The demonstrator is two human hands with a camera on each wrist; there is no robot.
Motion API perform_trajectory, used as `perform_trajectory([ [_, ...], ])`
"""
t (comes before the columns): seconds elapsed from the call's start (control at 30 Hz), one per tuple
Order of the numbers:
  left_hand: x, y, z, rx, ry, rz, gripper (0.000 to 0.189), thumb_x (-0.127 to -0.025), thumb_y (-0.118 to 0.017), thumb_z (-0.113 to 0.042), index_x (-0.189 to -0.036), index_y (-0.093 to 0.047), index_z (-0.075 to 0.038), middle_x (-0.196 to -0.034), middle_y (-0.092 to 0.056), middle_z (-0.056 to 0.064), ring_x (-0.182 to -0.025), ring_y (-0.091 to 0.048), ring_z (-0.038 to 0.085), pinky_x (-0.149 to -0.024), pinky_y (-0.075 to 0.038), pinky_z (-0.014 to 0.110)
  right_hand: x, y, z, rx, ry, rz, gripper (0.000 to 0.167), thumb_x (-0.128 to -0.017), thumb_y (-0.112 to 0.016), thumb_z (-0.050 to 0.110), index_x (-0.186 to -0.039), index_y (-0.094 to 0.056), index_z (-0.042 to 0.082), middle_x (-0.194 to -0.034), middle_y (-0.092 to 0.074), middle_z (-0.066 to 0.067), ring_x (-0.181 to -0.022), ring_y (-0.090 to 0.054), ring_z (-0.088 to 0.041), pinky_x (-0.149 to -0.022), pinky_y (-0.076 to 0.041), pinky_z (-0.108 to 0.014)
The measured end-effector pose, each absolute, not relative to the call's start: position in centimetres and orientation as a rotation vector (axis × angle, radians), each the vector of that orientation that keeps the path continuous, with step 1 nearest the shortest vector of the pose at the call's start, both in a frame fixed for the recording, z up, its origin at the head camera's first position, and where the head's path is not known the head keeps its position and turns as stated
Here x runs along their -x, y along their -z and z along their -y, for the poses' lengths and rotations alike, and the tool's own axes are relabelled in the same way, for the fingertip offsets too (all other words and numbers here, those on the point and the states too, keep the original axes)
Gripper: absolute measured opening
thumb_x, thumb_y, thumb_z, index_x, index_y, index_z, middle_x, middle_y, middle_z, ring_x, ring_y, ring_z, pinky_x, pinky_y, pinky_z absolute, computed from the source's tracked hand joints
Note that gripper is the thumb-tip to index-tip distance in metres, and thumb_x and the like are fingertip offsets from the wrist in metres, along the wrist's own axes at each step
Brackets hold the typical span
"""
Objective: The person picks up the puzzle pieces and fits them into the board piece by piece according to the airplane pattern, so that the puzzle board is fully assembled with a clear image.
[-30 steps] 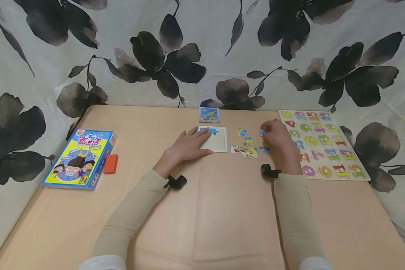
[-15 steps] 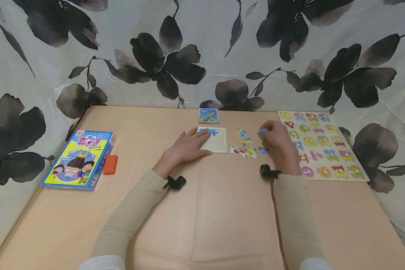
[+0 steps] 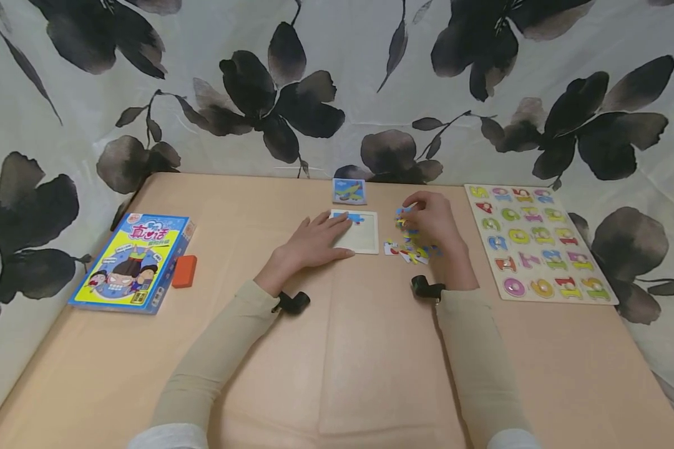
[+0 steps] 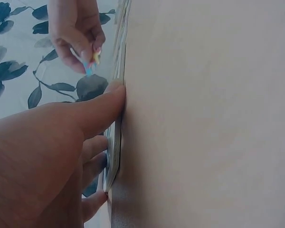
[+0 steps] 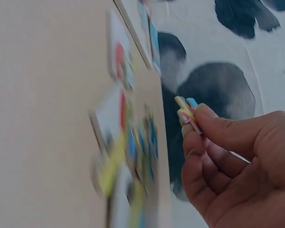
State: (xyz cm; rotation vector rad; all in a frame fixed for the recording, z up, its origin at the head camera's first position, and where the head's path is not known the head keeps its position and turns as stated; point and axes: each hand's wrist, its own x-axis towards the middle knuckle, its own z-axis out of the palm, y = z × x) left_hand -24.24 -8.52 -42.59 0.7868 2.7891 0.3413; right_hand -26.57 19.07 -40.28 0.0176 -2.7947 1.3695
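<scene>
My left hand [image 3: 307, 246] lies with straight, spread fingers on the left part of a white puzzle tray [image 3: 365, 240], its thumb along the near edge. Blue joined pieces [image 3: 358, 218] sit at the tray's top edge. Between thumb and fingertips, my right hand [image 3: 438, 221] pinches a small jigsaw piece [image 5: 190, 113] with yellow, red and blue on it. That hand is raised over a loose heap of jigsaw pieces [image 3: 410, 253] to the right of the tray, hiding some of them in the head view.
A small airplane picture [image 3: 349, 191] stands behind the tray. At right lies a board of colourful number and letter shapes [image 3: 518, 234]. A blue and yellow box [image 3: 131, 262] and a red-orange block [image 3: 184, 271] lie at left. Floral cloth [image 3: 314, 81] hangs behind the table.
My right hand has lifted a jigsaw piece from the right side of the heap and moved left toward the tray. The left hand has stayed on the tray.
</scene>
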Motion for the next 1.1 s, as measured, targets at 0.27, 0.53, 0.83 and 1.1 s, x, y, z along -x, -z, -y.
perform_trajectory([
  [0.27, 24.4, 42.3, 8.6, -0.772, -0.317, -2.785, 0.078, -0.096, -0.047, -0.064, -0.16, -0.022, -0.027, -0.168, -0.016, -0.007, -0.156, -0.011, 0.031, -0.122, -0.012, 0.063, 27.1, 40.9, -15.8, -0.037, -1.423, 2.771, 0.017, -0.092, -0.068, 0.007, -0.107, -0.072, 0.002, -0.092, -0.063, -0.012, -0.08, -0.053, -0.021, -0.064, -0.043, -0.023],
  [0.53, 24.3, 42.3, 8.4, -0.765, -0.322, -2.784, 0.078, -0.096, -0.048, -0.064, -0.159, -0.023, -0.026, -0.168, -0.017, -0.006, -0.156, -0.012, 0.031, -0.121, -0.013, 0.063, 27.5, 42.0, -13.1, 0.037, -1.528, 2.78, 0.018, -0.091, -0.069, 0.008, -0.107, -0.072, -0.001, -0.086, -0.067, -0.014, -0.07, -0.062, -0.021, -0.057, -0.046, -0.021],
  [0.83, 24.3, 42.4, 8.3, -0.767, -0.326, -2.782, 0.077, -0.096, -0.048, -0.063, -0.159, -0.024, -0.027, -0.168, -0.017, -0.007, -0.156, -0.011, 0.031, -0.121, -0.012, 0.064, 27.5, 42.1, -11.6, 0.076, -1.361, 2.821, 0.014, -0.088, -0.073, 0.011, -0.098, -0.072, 0.0, -0.082, -0.064, -0.012, -0.065, -0.054, -0.019, -0.054, -0.042, -0.024],
  [1.1, 24.2, 42.4, 8.3, -0.762, -0.326, -2.78, 0.076, -0.096, -0.048, -0.062, -0.159, -0.023, -0.027, -0.168, -0.017, -0.007, -0.156, -0.011, 0.031, -0.122, -0.011, 0.064, 27.8, 42.1, -11.0, 0.149, -1.312, 2.881, 0.013, -0.089, -0.072, 0.01, -0.099, -0.069, 0.002, -0.088, -0.062, -0.012, -0.069, -0.054, -0.02, -0.053, -0.042, -0.025],
])
